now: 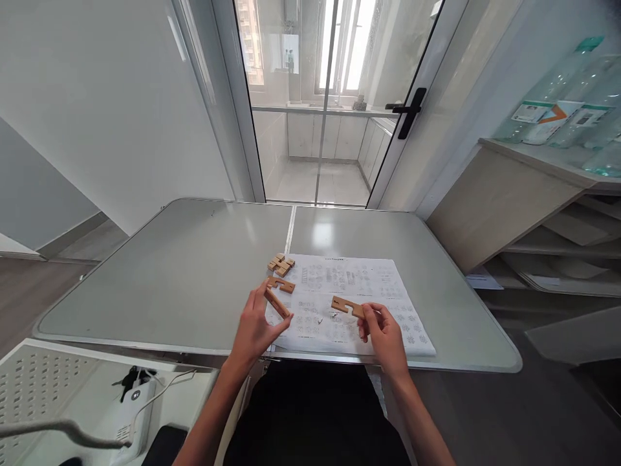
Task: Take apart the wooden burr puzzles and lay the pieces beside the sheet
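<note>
My left hand (255, 327) grips a brown wooden puzzle piece (277, 303) edgewise between thumb and fingers, over the left side of a printed sheet (349, 278). Just behind it a notched wooden piece (285, 285) lies flat, partly hidden by my fingers. Farther back, several small wooden pieces (281, 264) sit in a cluster at the sheet's upper left corner. My right hand (383, 327) pinches the right end of another flat wooden piece (343, 305), which has a rounded notch in its lower edge and dark marks on its face.
The sheet lies on a grey folding table (194, 272) with a seam. At the lower left, a white cart (72, 369) holds a white power strip (136, 414), keys and a phone. Large plastic bottles (548, 110) stand on a shelf at the right. A glass door (315, 129) is beyond the table.
</note>
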### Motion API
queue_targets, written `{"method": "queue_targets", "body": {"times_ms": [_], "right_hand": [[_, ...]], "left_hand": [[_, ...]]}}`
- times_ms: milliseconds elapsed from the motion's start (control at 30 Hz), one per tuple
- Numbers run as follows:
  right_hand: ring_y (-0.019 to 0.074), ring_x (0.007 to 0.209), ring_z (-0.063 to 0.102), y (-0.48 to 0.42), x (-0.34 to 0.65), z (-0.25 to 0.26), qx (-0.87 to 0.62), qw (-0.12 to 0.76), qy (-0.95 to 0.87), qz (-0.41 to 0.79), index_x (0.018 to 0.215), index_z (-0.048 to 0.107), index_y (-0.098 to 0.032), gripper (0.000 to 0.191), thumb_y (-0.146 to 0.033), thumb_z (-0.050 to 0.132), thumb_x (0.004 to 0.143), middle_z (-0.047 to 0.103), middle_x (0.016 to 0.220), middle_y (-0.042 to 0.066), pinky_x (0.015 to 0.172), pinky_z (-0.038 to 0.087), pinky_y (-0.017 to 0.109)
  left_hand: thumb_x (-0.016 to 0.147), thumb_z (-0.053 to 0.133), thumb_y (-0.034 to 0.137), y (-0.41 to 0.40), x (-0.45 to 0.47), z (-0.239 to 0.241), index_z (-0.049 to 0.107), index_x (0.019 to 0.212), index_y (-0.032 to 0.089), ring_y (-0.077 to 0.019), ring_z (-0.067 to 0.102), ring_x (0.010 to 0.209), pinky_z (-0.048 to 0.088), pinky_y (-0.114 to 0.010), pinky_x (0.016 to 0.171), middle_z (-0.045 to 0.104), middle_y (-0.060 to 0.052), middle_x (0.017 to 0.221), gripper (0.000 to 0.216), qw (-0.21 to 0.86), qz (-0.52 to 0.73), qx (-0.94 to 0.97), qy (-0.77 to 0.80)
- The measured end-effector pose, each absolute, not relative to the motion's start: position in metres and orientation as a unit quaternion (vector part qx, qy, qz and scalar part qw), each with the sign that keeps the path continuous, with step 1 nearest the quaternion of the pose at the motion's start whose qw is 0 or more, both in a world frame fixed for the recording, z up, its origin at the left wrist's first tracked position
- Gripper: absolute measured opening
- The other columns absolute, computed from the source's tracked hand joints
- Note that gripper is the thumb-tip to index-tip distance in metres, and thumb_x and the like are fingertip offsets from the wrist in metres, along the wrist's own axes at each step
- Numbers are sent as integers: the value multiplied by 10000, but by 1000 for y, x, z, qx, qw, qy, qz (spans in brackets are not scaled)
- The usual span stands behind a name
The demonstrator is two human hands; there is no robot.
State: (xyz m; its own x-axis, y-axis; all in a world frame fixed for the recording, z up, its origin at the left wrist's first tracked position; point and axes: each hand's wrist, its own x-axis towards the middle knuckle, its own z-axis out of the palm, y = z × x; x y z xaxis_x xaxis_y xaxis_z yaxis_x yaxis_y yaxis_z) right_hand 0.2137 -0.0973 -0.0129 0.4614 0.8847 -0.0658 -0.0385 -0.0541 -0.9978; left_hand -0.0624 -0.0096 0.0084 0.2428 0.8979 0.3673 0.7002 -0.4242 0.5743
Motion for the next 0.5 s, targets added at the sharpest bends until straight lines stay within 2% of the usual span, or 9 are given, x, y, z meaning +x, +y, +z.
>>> {"method": "queue_targets", "body": {"times_ms": [233,500], "right_hand": [[166,554,588,-77,182,-7,-570,564,-391,452,1053,634,-213,490,-681,660,910,700,776,32,512,470,286],[151,543,585,-62,169,0,-541,564,-417,464,1047,637,-209,481,-675,637,925,710,775,30,507,464,271]], "left_hand": [[855,750,492,4,-58,-16,314,1566,133,-445,570,1340,457,-613,1102,558,-251,1481,908,68,278,742,606],[869,729,551,16,-46,-27,326,1570,168,-439,564,1356,378,-640,1170,570,-239,1494,895,47,323,725,606]]}}
